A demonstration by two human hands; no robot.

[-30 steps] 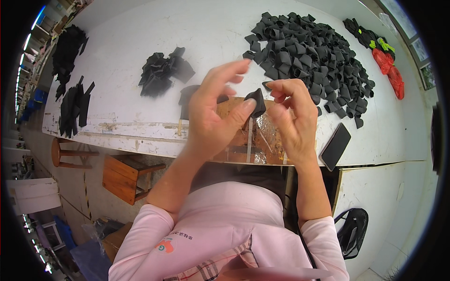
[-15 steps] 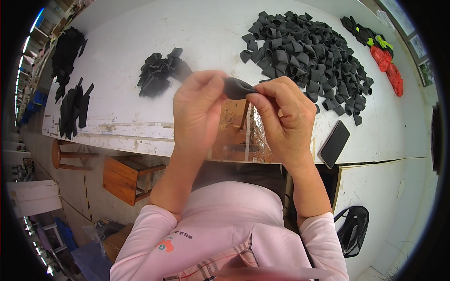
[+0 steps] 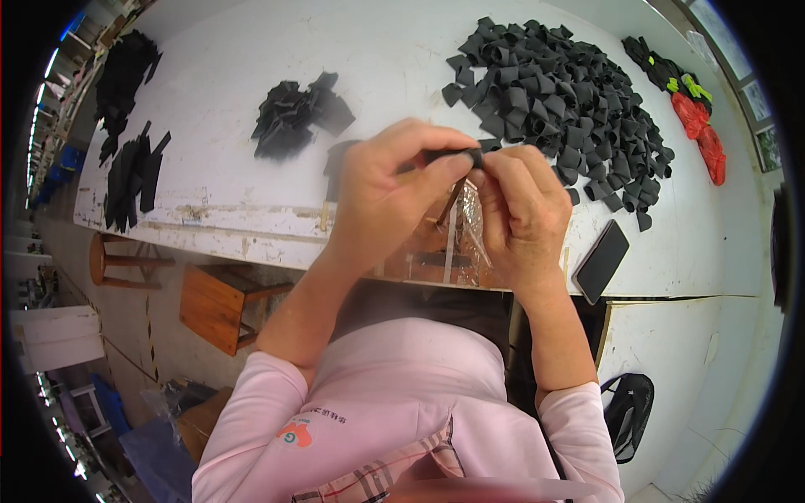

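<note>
1. Left hand (image 3: pixel 381 189): thumb and fingers pinch a black fabric piece (image 3: pixel 476 158).
2. Right hand (image 3: pixel 528 201): thumb and fingertips pinch the right end of the same piece.
3. Fabric piece: located between both hands, partly hidden by the fingers.
4. Brown board (image 3: pixel 426 267): beneath the hands.
5. Heap of folded black pieces (image 3: pixel 558 92): beyond the right hand.
6. Flat black pieces (image 3: pixel 293 117): beyond and left of the left hand.
7. Phone (image 3: pixel 601 261): right of the right wrist.

Black fabric piece (image 3: pixel 477 158): mostly hidden between the fingers (image 3: pixel 458 165). Brown board (image 3: pixel 429 243) below the fingers: partly obscured by the left hand (image 3: pixel 386 189).
</note>
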